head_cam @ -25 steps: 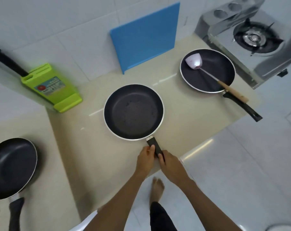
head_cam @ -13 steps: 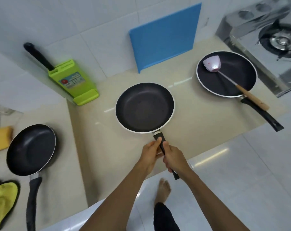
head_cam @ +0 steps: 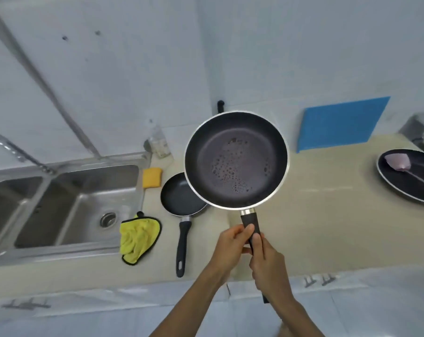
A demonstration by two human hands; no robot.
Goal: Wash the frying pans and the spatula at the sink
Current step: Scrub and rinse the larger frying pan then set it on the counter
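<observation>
Currently both fists on one handle [head_cam: 251, 223]: my left hand [head_cam: 231, 249] curls tight round it just below the frying pan [head_cam: 236, 159], my right hand [head_cam: 266, 261] wraps it lower, thumb up. Pan held above the counter [head_cam: 327, 215], droplets inside. Smaller pan [head_cam: 179, 195] sits beside the sink [head_cam: 84, 205]; spatula [head_cam: 398, 162] lies in the third pan [head_cam: 410, 188], far right.

The held pan [head_cam: 236, 161] hides part of the small pan [head_cam: 179, 198]; the right edge crops the far pan [head_cam: 405, 188] and spatula [head_cam: 398, 162].

Readable text: I can make out none from here.
Bottle [head_cam: 158, 143] label: too blurred for me to read.
</observation>
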